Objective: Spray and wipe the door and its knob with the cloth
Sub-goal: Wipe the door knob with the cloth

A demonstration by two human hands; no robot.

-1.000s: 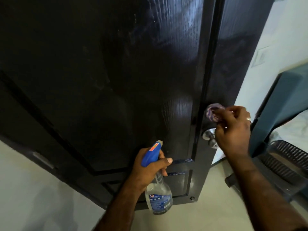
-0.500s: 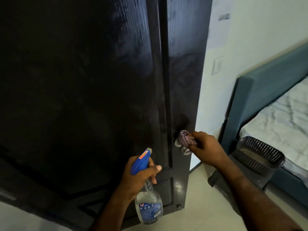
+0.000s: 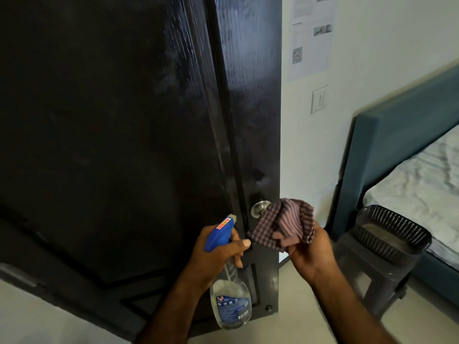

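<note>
Cloth (image 3: 285, 223) bunched above right-hand fingers (image 3: 301, 249), seemingly beside knob (image 3: 258, 209).

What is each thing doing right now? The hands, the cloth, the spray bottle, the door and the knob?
left hand: grips the spray bottle.
spray bottle: upright, little liquid visible inside.
right hand: holds the cloth.
cloth: bunched, off the door.
knob: bare, untouched.
door: open, streaky sheen.

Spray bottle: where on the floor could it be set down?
Pale floor between the door and the dark basket stand is bare. Beside the bed, the stand crowds it.
</note>
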